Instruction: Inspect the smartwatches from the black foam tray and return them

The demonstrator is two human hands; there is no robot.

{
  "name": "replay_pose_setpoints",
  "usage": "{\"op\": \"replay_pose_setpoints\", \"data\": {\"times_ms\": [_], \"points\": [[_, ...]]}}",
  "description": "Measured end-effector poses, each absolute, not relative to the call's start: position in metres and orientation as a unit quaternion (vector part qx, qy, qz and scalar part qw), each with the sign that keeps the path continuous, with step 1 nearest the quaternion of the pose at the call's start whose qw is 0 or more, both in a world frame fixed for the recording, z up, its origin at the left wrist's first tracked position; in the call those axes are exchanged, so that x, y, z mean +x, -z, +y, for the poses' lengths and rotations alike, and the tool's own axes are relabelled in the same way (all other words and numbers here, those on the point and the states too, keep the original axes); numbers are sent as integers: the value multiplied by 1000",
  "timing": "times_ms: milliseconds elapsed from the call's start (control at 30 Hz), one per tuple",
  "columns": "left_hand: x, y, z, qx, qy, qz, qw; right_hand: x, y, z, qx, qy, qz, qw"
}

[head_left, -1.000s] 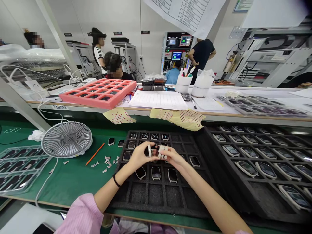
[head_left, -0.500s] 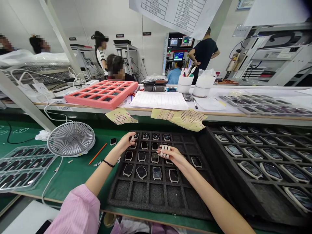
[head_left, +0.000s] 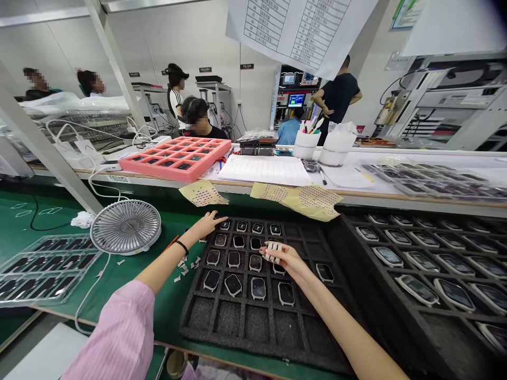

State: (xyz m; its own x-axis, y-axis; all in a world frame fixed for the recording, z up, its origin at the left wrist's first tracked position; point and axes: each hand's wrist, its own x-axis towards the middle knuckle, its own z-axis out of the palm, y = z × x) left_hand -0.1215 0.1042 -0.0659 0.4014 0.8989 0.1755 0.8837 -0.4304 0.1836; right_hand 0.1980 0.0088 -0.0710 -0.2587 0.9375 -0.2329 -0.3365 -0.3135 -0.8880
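Note:
My left hand (head_left: 208,225) rests at the top left corner of a black foam tray (head_left: 241,319), fingers spread and holding nothing visible. My right hand (head_left: 284,259) hovers over the tray's middle, fingers together, with white tabs (head_left: 274,251) on them. Directly below it lies a dark smartwatch body (head_left: 279,269), partly hidden by the hand. Several more watch bodies (head_left: 257,288) sit in separate foam cells. The tray's lowest rows show bare foam.
Small white tabs (head_left: 187,264) lie scattered on the green mat (head_left: 166,301) left of the tray, beside a grey fan (head_left: 125,227). A clear tray of watches (head_left: 47,269) lies further left. A larger black tray of watches (head_left: 415,287) fills the right side.
My hands have moved apart since the earliest frame. My left hand has gone left to the tray's corner, its fingers now spread. My right hand has shifted only slightly, and the view has tilted.

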Motion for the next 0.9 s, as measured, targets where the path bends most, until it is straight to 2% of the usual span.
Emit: {"op": "replay_pose_setpoints", "data": {"times_ms": [167,367,600,900], "points": [[-131,71,116,865,-25,499,-52,198,72,10,-406,-698,-369,460],[-141,69,104,880,32,462,-105,199,72,10,-402,-701,-371,457],[-147,48,98,873,33,465,-142,198,73,10,-403,-703,-370,456],[-78,57,115,897,11,423,-129,201,76,9,-399,-701,-378,454]]}}
